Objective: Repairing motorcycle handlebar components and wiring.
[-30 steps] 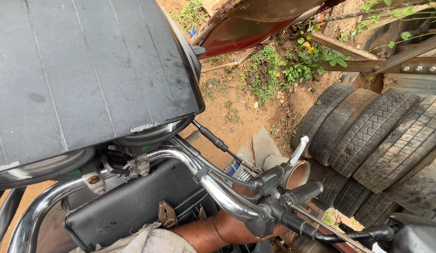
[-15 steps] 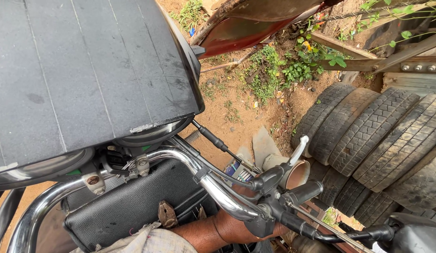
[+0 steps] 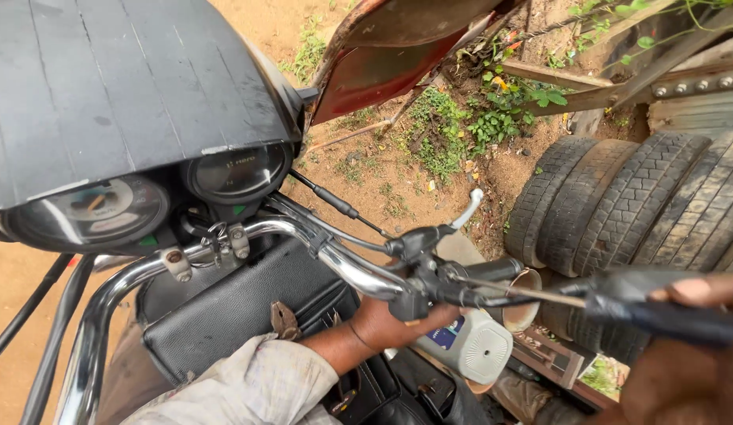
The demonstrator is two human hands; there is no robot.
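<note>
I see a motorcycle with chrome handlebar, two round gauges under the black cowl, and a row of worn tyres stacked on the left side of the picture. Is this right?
Not quite. In the head view the worn tyres stand at the right side of the picture, not the left. The rest holds: the chrome handlebar runs across the middle, and two round gauges sit under the black cowl.

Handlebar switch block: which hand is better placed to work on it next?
Probably the right hand: it holds a tool whose thin shaft points at the block. The left hand is under the handlebar, by a white can.
</note>
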